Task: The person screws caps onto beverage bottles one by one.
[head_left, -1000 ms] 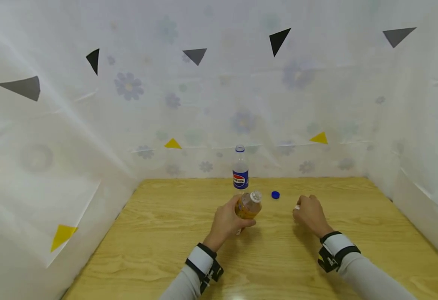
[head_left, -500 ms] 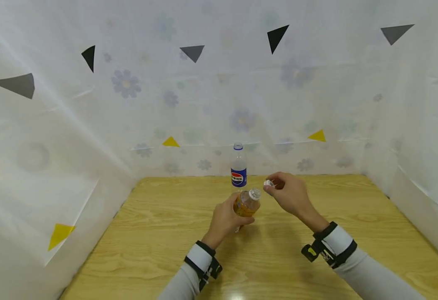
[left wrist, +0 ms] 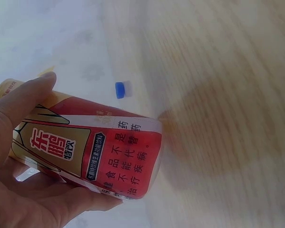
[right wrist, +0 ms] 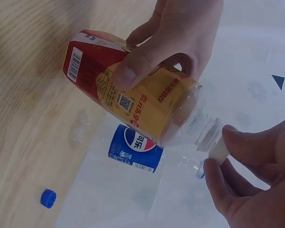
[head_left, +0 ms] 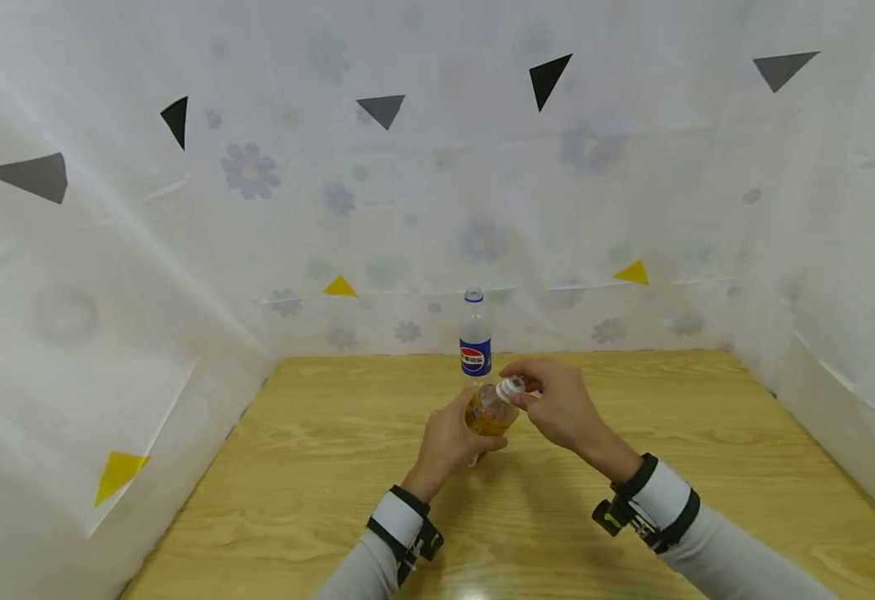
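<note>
A red-and-yellow labelled bottle [head_left: 492, 411] is gripped around its body by the curled left hand [head_left: 448, 442], above the middle of the surface [head_left: 707, 467]. A white cap [right wrist: 218, 149] is pinched at its mouth by the right hand [head_left: 557, 404]. A blue-labelled bottle [head_left: 475, 346] stands behind, near the far edge.

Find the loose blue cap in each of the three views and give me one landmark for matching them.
Head: not visible; the right hand covers that stretch of table.
Left wrist: blue cap upper left of centre, beyond the red-labelled bottle.
Right wrist: blue cap at lower left on the table.
Shared landmark: the red-labelled bottle, gripped by the left hand.
</note>
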Demonstrator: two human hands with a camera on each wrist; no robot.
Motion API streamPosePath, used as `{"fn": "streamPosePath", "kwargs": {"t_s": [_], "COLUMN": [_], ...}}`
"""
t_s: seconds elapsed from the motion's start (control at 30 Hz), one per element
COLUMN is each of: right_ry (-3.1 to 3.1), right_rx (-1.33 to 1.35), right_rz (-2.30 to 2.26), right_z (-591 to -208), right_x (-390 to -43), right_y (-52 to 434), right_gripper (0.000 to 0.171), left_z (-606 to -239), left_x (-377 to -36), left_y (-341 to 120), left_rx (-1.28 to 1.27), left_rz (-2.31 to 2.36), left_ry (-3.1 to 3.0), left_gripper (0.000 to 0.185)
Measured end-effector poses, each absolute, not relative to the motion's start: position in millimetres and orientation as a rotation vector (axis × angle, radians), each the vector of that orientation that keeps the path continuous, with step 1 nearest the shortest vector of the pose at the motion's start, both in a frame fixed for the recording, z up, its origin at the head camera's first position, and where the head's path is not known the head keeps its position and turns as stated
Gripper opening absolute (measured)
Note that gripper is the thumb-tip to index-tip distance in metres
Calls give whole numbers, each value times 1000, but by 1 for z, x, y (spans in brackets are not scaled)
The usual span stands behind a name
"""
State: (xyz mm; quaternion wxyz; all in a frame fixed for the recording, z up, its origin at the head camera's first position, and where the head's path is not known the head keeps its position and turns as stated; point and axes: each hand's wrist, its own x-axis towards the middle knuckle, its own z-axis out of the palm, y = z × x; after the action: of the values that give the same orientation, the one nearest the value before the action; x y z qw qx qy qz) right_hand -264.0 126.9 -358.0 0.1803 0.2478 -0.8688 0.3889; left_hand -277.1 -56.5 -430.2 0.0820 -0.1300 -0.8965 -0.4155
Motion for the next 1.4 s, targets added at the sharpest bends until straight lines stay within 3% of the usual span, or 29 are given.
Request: {"fn": "streamPosePath", "kwargs": {"t_s": [0.4, 0.73, 1.17, 1.3, 1.4], "right_ry": [-2439, -2443, -2493, -2525, -2594], "right_rx": [742, 689, 625, 617, 591], "right_rz": [1033, 957, 945, 918, 876], "right_z": [-361, -361, -365, -364, -362], "right_x": [-266, -268, -271, -269, -266], "right_y": [119, 116, 118, 119, 119], "right_gripper": [34, 22, 22, 26, 44], "left_z": [-432, -434, -431, -431, -431], "left_x": [-277, -278, -275, -276, -277], "left_y": [-64, -63, -61, -59, -58], "left_rx": [-390, -372, -366, -362, -355], "left_rz": [-1263, -1292, -1227, -1211, -1221], "left_ry": [-2653, -2661, -2692, -2697, -2701], "left_gripper": [71, 69, 72, 72, 73]}}
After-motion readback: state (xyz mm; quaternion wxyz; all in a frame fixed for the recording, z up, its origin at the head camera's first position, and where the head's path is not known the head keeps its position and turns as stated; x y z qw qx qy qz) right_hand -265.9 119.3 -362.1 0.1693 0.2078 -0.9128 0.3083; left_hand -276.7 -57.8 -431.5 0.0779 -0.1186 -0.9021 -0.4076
